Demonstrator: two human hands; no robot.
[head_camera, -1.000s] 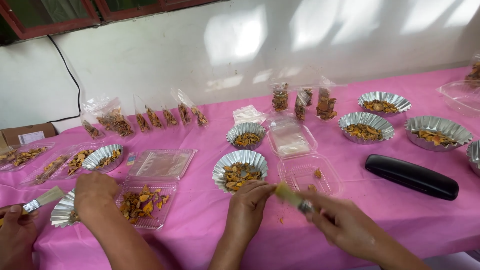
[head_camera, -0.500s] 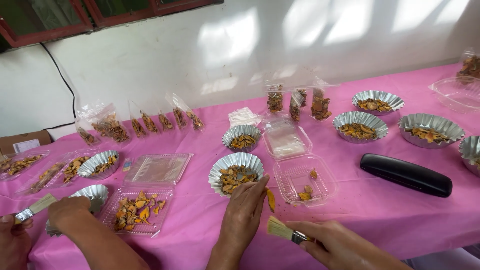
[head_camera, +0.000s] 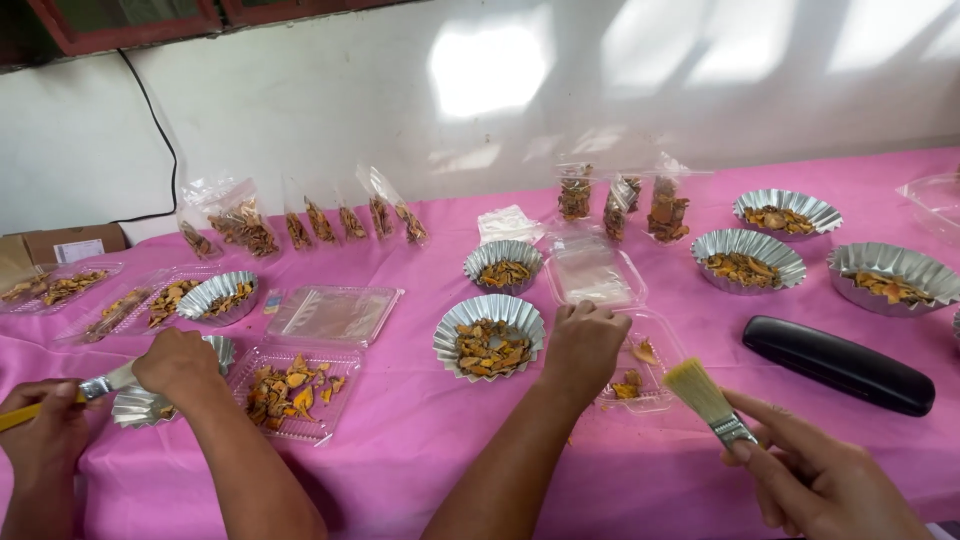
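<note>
Brush (head_camera: 705, 398) up off the pink table (head_camera: 640, 470), bristles angled toward the clear tray (head_camera: 672, 375), gripped at the metal collar by the fingers of the right hand (head_camera: 820, 480), closed around the handle. Just beside the tray on its right, not touching it.

Left hand (head_camera: 583, 345) curled knuckles-up over the tray's near-left edge, between it and the foil cup (head_camera: 450, 325) full of dried orange pieces; impossible to tell whether anything is pinched under those folded fingers. Only a few pieces left in the tray.

At far left, a co-worker's hands (head_camera: 180, 365) over another foil cup, well apart.

Risks, as judged from here: light, flimsy tray, likely to skid or tip under a firm sweep unless pinned by the left hand. Loose pieces, apt to flick over the low rim onto the cloth with too brisk a stroke. Foil cup, close against the left wrist and easily nudged, crumpled or upset by a careless elbow or forearm. Grip far forward on the collar, good for control, yet prone to press the bristles too hard and break brittle pieces. Black case (head_camera: 838, 365) near the right hand, open to a knock on a wide backswing.
</note>
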